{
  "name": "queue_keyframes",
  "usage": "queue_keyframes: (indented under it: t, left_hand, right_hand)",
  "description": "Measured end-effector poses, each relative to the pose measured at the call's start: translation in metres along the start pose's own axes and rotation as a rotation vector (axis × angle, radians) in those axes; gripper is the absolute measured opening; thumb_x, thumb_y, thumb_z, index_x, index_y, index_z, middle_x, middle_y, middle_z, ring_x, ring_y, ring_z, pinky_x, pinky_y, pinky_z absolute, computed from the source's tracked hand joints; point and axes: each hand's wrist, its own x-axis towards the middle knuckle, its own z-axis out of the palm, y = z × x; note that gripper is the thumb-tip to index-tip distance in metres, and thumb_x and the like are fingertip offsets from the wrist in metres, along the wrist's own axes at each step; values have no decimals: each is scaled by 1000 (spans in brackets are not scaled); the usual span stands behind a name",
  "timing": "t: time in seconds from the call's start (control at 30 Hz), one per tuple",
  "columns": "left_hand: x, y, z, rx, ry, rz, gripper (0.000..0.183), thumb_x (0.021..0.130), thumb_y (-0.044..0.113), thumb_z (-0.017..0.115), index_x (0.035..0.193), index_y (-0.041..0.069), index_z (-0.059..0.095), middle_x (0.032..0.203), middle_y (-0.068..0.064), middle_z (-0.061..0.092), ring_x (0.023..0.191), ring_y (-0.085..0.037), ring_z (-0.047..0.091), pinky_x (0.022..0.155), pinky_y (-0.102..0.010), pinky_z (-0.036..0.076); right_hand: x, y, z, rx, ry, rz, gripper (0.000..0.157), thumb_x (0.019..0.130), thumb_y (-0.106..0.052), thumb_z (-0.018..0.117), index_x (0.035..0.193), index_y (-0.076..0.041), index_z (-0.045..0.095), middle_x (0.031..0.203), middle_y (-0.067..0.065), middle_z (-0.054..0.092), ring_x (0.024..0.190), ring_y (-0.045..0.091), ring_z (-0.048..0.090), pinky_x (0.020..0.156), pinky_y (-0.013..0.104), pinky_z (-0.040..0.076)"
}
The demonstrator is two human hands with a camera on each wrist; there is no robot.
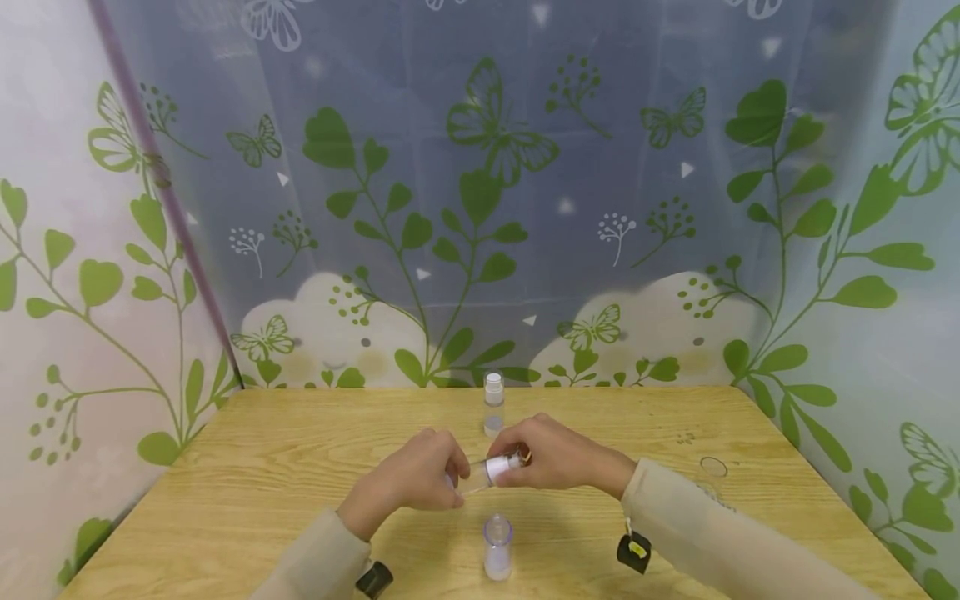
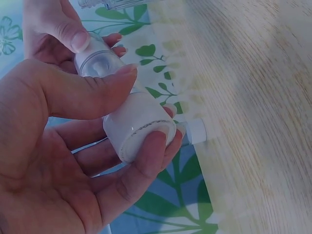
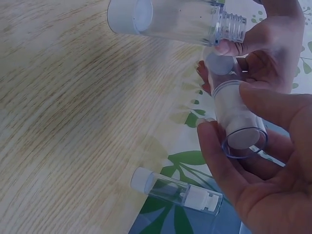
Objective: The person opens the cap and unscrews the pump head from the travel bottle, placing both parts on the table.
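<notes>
Both hands hold one small clear bottle tilted above the middle of the table. My left hand grips its white base, thumb along the clear wall and fingertips under the bottom. At the other end, my right hand pinches the white collar inside a clear sleeve between thumb and fingers. Nearer to me stands an uncapped clear bottle with a threaded neck and a white bottom. Beyond the hands, another clear bottle stands upright with a white pump top under a clear cap.
The wooden table reaches back to a blue curtain printed with leaves and butterflies. Patterned curtains also hang at both sides. A thin ring-shaped mark shows on the table at the right. A small black tag dangles from the right sleeve.
</notes>
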Motion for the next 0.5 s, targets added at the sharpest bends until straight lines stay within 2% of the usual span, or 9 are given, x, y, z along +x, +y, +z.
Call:
queue_keyframes:
  t: [0.3,0.5]
  left_hand:
    - [2,-2,1,-12,-29,20,17,72,0,82,89,-2,79,85,-15,78,67,-9,64,63,-23,55]
    - [1,-2,0,-5,-41,37,13,72,-1,82,84,-3,78,81,-13,78,67,-7,63,62,-22,53]
  right_hand:
    - [0,2,2,26,2,22,20,89,-16,81,107,-6,80,96,3,81,76,-5,65,69,17,56]
    - [0,3,3,34,9,23,22,87,-15,83,106,-6,81,95,3,82,74,-6,65,67,16,56]
